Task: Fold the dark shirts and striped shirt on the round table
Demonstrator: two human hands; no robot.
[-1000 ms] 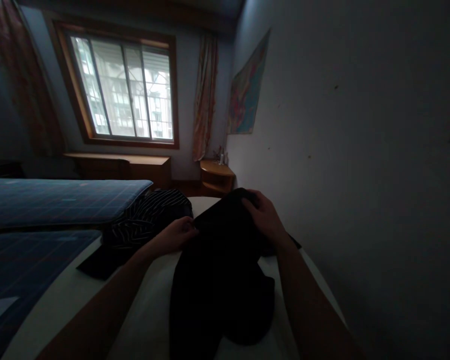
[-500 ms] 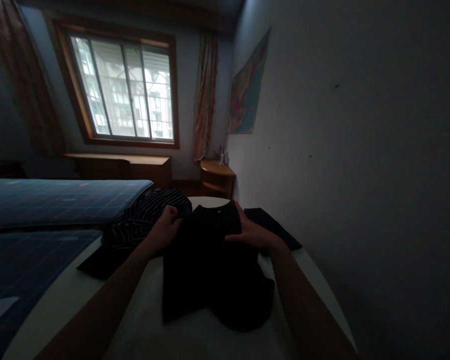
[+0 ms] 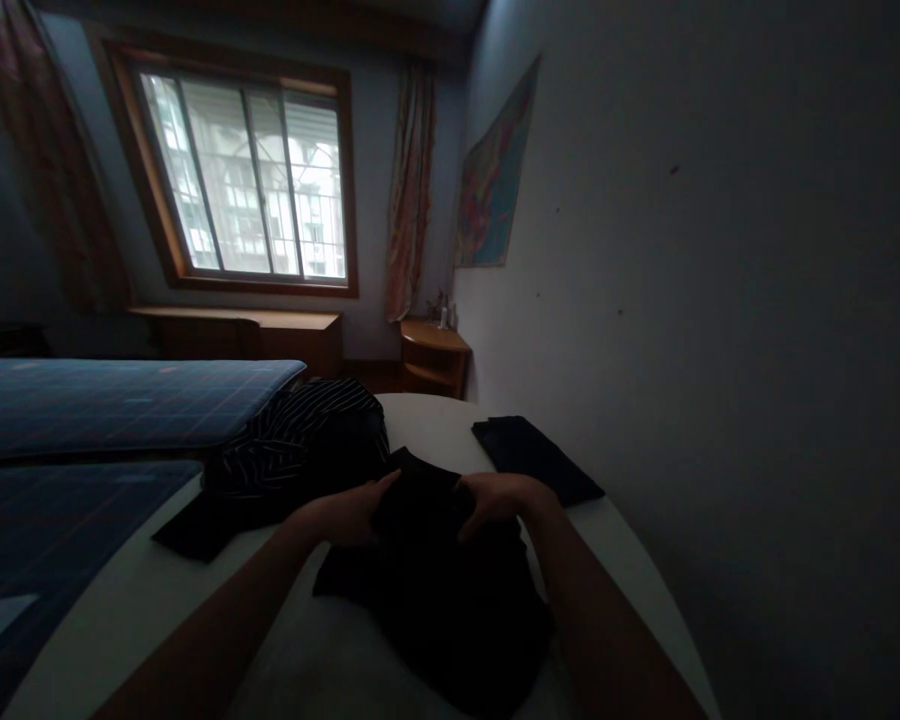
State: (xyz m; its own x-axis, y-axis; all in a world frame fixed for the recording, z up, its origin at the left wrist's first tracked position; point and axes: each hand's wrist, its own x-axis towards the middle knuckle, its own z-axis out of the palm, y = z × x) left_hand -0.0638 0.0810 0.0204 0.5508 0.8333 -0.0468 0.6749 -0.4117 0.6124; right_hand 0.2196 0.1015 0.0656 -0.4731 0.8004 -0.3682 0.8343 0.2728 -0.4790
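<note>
A black shirt (image 3: 450,600) lies rumpled on the near part of a round white table (image 3: 637,590). My left hand (image 3: 354,512) is closed on the shirt's upper left, with some fingertips hidden in the dark cloth. At the upper right, my right hand (image 3: 501,497) grips the same shirt, thumb toward me. The upper part of the shirt is bunched between both hands, while its lower end spreads toward me.
A dark garment with white stripes (image 3: 322,405) is heaped at the table's left, beside other dark cloth. A folded dark garment (image 3: 536,455) lies at the right. Left of the table is a blue plaid mattress (image 3: 135,400); a wall (image 3: 720,350) rises on the right.
Both hands have drawn the shirt's collar end toward me and gathered it. The shirt was flatter before; now it is bunched, and the folded garment at right is more exposed.
</note>
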